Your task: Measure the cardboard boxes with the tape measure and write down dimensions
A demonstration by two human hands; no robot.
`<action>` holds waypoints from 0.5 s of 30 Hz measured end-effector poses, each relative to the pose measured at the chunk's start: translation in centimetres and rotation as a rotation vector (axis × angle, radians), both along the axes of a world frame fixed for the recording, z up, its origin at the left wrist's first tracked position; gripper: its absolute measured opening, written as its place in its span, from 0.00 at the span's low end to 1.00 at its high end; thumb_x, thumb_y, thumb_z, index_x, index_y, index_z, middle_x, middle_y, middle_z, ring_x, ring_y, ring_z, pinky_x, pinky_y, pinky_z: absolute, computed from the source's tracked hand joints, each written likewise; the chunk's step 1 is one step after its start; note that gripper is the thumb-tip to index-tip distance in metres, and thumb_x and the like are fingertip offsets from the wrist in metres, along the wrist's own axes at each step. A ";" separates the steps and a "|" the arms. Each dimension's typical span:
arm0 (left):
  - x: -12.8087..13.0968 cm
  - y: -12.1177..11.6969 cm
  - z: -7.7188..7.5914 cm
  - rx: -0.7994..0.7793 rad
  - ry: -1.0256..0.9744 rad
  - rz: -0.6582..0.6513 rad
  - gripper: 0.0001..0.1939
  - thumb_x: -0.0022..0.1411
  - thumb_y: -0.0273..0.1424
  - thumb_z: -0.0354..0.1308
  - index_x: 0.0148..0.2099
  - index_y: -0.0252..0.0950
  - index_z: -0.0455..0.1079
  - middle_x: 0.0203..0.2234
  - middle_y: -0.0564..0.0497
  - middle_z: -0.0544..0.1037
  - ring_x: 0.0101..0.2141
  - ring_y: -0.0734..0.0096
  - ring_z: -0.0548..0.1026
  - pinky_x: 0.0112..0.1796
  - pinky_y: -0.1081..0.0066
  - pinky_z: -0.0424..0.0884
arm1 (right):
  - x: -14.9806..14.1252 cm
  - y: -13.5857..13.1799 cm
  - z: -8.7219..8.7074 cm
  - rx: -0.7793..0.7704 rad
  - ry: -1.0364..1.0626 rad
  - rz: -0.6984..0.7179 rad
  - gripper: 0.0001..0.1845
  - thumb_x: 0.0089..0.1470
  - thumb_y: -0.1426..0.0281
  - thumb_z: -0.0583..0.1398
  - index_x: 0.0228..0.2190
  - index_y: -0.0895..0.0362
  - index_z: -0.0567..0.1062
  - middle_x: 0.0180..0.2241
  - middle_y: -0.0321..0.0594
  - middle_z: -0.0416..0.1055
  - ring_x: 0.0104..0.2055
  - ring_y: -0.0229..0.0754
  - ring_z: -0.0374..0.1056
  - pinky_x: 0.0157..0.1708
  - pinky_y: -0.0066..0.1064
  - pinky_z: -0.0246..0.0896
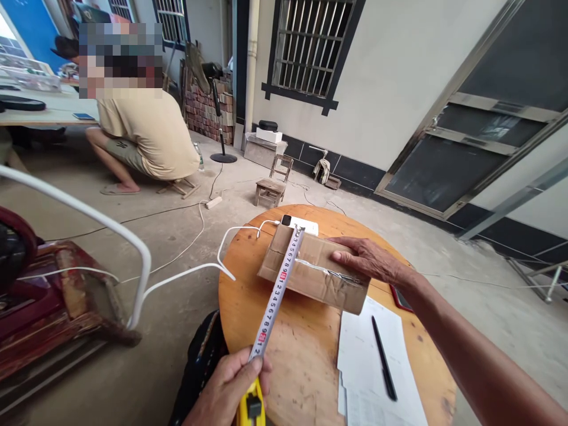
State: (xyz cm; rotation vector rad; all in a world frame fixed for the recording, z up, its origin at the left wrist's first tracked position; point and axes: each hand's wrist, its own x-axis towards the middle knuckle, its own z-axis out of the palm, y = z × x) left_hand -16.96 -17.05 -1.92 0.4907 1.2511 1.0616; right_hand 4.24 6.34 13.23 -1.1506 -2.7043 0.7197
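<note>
A brown cardboard box [306, 278], taped along its top, lies on a round wooden table [306, 367]. My right hand [364, 257] rests flat on the box's right side, fingers stretched out. My left hand [228, 387] grips a yellow tape measure [252, 408] near the table's front edge. Its white blade [279, 290] runs up across the box to the far edge, where its hook sits.
White paper sheets [373, 367] with a black pen [384, 358] lie at the table's right. A white power bank [304, 223] with a cable sits behind the box. Another person [142, 136] squats at the back left. A small wooden stool [270, 189] stands beyond; red furniture [53, 290] stands left.
</note>
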 end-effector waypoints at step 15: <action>-0.4 0.0 -1.2 0.008 0.050 -0.126 0.21 0.57 0.48 0.54 0.41 0.35 0.70 0.28 0.50 0.74 0.29 0.66 0.72 0.32 0.69 0.68 | 0.3 0.2 0.0 0.021 0.056 0.040 0.26 0.61 0.51 0.45 0.51 0.49 0.70 0.48 0.39 0.71 0.47 0.50 0.68 0.45 0.40 0.62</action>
